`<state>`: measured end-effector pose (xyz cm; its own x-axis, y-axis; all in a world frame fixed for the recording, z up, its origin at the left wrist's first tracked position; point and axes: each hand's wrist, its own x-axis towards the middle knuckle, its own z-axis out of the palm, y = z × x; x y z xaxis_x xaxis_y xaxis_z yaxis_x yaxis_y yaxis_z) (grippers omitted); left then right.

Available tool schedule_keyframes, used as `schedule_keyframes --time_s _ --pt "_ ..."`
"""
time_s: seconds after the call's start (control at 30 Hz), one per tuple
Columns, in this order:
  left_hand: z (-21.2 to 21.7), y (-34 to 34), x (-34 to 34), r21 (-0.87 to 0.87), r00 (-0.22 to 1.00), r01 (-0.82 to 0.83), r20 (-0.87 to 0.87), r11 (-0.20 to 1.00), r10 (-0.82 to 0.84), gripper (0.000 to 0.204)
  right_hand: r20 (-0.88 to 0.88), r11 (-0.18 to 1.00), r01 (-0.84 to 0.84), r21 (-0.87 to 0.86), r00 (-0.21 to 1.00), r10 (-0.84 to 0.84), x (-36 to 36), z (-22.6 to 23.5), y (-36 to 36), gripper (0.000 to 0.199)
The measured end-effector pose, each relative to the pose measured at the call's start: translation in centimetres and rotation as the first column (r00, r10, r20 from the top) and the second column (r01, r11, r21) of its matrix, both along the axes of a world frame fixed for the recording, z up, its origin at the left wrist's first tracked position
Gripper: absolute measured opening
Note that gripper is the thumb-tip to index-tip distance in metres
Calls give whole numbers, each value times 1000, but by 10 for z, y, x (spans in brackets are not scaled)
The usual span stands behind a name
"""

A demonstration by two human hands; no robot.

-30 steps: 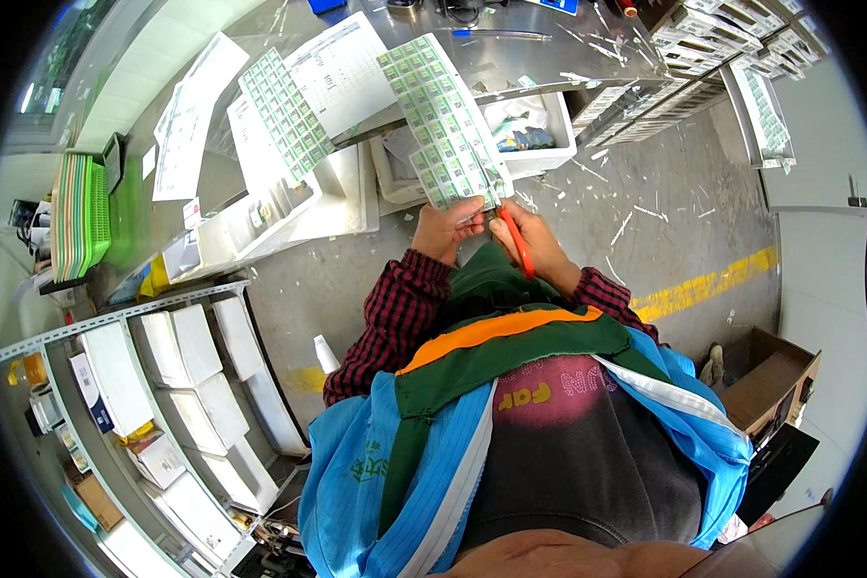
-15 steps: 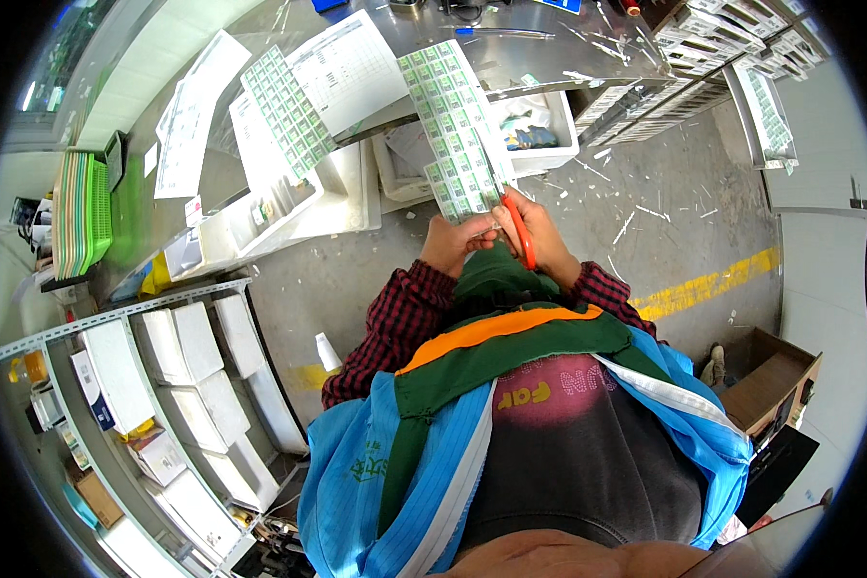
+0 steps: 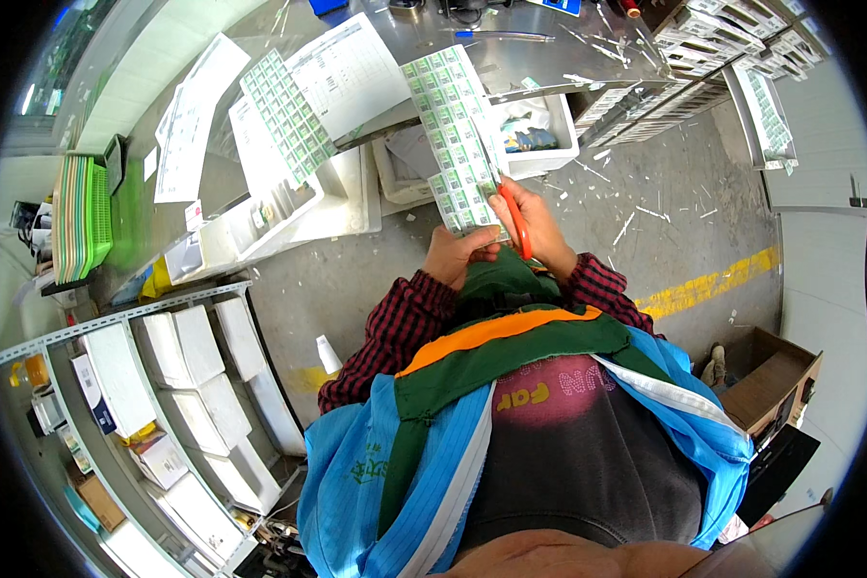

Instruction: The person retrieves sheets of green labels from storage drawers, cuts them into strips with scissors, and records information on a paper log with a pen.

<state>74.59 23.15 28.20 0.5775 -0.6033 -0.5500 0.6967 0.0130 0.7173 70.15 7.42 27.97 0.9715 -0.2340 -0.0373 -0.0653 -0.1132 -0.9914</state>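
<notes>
**Holding a sheet and red scissors by the bench**

Pinches the low end of a sheet (image 3: 450, 120) with the left hand (image 3: 460, 256), with the thumb on top and most fingers tucked out of sight. Grips red scissors (image 3: 521, 227) in the right hand (image 3: 541, 231), curled around the handles. Cannot tell the finger places inside the loops, being partly covered by that same hand. Points the blades up along the right part of the sheet, away from the body. Cannot tell the gap between the blades, being thin and pale against the white paper. Shows rows of little green and white squares on the sheet, too small to make out.

Holds the sheet in front of the body, at the near side of the bench (image 3: 511, 63). Cannot tell about any touch between the top end and the bench. Covers part of a bin (image 3: 562, 125) with the sheet, and shows only some blue and white stuff inside, hard to name. To the left, shows a second sheet (image 3: 287, 114) with the same green squares, on top of white papers (image 3: 352, 72). Hides part of those papers under it. Near the top, shows a blue pen (image 3: 504, 36) on the bench. At the top edge, cuts off some dark things. On the floor (image 3: 665, 173), shows thin white scraps (image 3: 623, 228).
</notes>
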Motion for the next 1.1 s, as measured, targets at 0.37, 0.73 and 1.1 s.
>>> schedule_keyframes --time_s 0.37,0.73,1.1 --pt "2 3 -4 27 999 30 27 999 -30 31 46 999 5 41 999 -7 12 -3 1 41" --pt "2 1 -9 30 998 43 33 999 -44 31 38 997 55 46 998 -57 32 10 -10 37" --pt "1 2 -14 54 984 152 83 987 -156 31 74 996 82 25 994 -84 48 20 -18 33"
